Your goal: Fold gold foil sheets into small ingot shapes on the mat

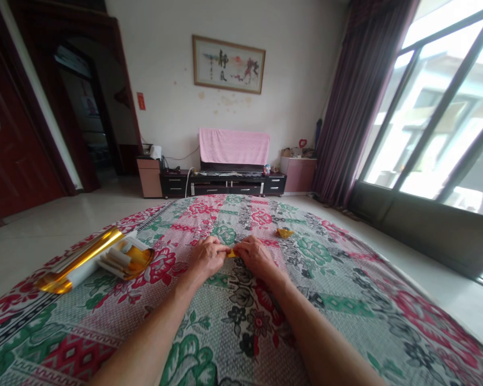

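A small piece of gold paper (232,253) sits between the two hands. Only a narrow yellow sliver of it shows, too small and too covered to make out its shape or folds. It lies low, at or just above the flowered cloth (241,321), near the middle of the cloth's width and towards its far half.

The cloth spreads wide all round. Its far edge meets the pale floor (64,214) at 12 o'clock, its right edge runs down from 1 o'clock to 4 o'clock, and its left edge falls away at 9 o'clock. Open patterned cloth lies between the hands and every edge, most of it towards 6 o'clock, where both forearms cross it.

The left hand (207,258) pinches the paper's left end from 9 o'clock, fingers curled in and closed on it. The right hand (256,257) does the same from 3 o'clock, fingertips tight on the other end. The two sets of fingertips nearly meet over the paper.

At 1 o'clock from the hands, a little apart, a folded gold piece (285,232) rests on the cloth. At 9 o'clock, well apart, lies a stack of gold sheets (80,260) with pale rolled papers (118,258) on it. Beyond the cloth at 12 o'clock stands a dark low cabinet (225,185).
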Available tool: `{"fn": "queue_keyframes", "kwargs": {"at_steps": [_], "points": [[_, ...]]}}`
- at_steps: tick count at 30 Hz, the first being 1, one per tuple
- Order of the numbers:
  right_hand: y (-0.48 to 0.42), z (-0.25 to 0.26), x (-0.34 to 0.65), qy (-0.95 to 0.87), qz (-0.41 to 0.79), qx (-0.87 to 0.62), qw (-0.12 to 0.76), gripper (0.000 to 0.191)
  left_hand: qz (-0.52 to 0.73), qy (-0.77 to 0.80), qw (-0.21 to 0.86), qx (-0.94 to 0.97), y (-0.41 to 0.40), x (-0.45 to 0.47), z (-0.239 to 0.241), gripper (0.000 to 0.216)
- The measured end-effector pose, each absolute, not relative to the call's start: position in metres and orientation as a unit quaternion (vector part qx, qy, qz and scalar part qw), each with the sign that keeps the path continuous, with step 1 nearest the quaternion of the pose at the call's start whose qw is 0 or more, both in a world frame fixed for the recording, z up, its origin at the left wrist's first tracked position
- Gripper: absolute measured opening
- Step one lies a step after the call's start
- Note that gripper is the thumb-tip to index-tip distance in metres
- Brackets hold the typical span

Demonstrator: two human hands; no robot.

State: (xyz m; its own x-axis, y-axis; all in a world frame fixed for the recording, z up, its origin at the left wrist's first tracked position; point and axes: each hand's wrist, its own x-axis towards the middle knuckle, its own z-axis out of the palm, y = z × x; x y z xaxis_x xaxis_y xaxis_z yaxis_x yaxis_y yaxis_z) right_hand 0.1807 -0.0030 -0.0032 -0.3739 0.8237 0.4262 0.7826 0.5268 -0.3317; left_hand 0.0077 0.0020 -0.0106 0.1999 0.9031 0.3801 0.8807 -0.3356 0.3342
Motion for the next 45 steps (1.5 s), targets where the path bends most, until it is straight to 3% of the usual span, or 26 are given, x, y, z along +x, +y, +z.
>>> {"fn": "queue_keyframes", "kwargs": {"at_steps": [8, 15, 29, 32, 45], "points": [[-0.002, -0.002, 0.183, -0.831, 0.051, -0.477, 0.280, 0.029, 0.254, 0.581, 0.031, 0.773, -0.001, 0.008, -0.008, 0.027], [0.000, -0.001, 0.189, -0.841, 0.091, -0.455, 0.278, 0.044, 0.278, 0.545, 0.027, 0.790, -0.002, 0.004, -0.011, 0.024], [-0.013, 0.002, 0.187, -0.838, 0.070, -0.449, 0.302, 0.031, 0.335, 0.454, -0.007, 0.826, 0.002, 0.003, -0.012, 0.030], [-0.012, 0.002, 0.186, -0.832, 0.066, -0.443, 0.326, 0.020, 0.340, 0.462, 0.018, 0.819, 0.001, 0.004, -0.010, 0.031], [-0.007, 0.002, 0.186, -0.828, 0.125, -0.431, 0.336, 0.021, 0.376, 0.454, 0.204, 0.782, -0.011, 0.015, 0.003, 0.020]]}}
